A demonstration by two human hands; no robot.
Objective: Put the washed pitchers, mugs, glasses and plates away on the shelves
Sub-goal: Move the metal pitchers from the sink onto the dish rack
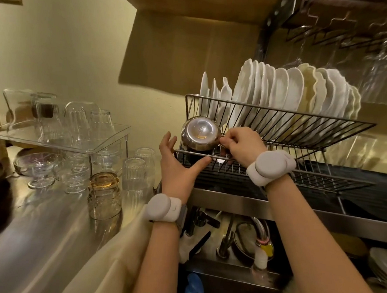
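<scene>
A steel pitcher (200, 133) stands upside down at the left end of the wire dish rack's lower tier (310, 178), shiny base toward me. My right hand (240, 147) is closed on its handle at the pitcher's right side. My left hand (177, 165) is open just left of and below the pitcher, thumb resting along the rack's front rail. Several white plates (281, 95) stand on edge in the rack's upper tier (280, 122). Both wrists carry pale bands.
Left of the rack, several upturned glasses (138, 172) and an amber-rimmed jar (104, 195) stand on the steel counter (35, 238), with more on a clear acrylic riser (59, 138). Stemmed glasses hang at top right (378, 67). A sink with taps (259, 241) lies below.
</scene>
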